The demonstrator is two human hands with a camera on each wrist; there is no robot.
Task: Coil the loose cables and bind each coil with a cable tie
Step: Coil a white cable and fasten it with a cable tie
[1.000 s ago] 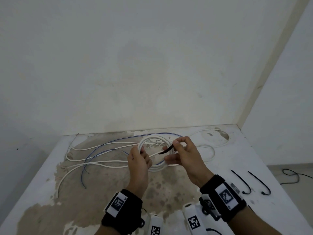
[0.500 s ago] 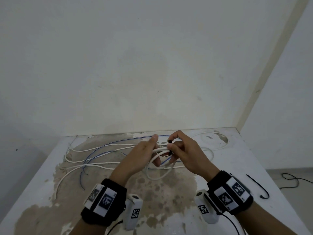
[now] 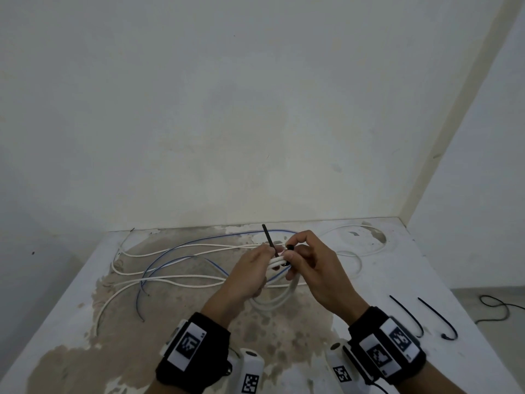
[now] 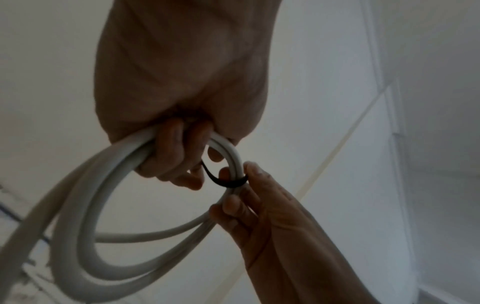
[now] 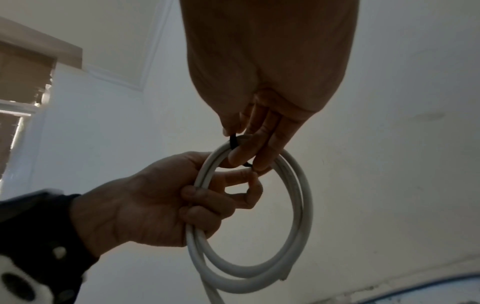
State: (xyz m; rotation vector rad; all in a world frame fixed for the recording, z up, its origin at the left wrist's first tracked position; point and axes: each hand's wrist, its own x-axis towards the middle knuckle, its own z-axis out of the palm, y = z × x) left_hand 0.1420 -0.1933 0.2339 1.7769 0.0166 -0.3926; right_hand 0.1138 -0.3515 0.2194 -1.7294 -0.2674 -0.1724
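A white-painted bench top point(image 3: 369, 280) with worn brown patches meets plain pale walls point(image 3: 255, 109); a window frame point(image 5: 18, 111) shows left.

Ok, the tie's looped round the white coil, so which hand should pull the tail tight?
Probably the left hand: it grips the white coil, and the black tie tail sticks up from its fingertips. The right hand pinches the tie where it wraps the coil, so it can brace.

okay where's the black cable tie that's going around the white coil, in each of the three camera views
Head: black cable tie at centre, its tail sticking up between both hands.
Left wrist: right of centre, a dark band looped under the white coil.
Right wrist: upper centre, at the coil's top under the right hand's fingertips.
Shared landmark: the white coil.
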